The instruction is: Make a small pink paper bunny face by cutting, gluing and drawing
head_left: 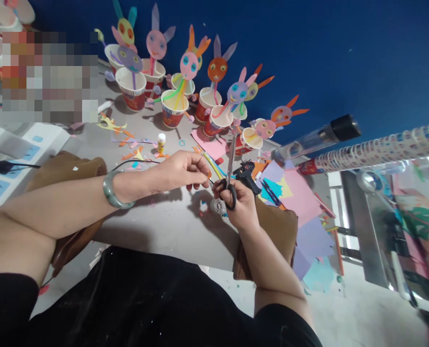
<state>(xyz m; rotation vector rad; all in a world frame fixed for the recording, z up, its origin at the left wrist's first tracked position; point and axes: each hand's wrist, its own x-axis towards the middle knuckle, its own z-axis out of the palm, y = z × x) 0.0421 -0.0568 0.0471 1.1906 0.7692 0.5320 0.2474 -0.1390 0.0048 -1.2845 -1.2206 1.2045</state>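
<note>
My right hand (240, 205) grips a pair of scissors (230, 168) by the black handles, blades pointing up and away from me. Close by on the left, my left hand (185, 169), with a green bangle on its wrist, has thumb and fingers pinched together. Something small and dark shows at its fingertips, too small to name. Below the hands lies a roll of clear tape (218, 206). Yellow and green strips (214, 166) lie just beyond the fingers. A black glue gun (248, 177) rests right of the scissors.
Several paper cups (174, 113) with paper rabbit heads stand along the blue wall. A glue bottle (161, 143) and paper scraps (129, 149) lie before them. Coloured sheets (301, 193) and a long cup stack (376, 149) are at right. A power strip (22, 154) sits left.
</note>
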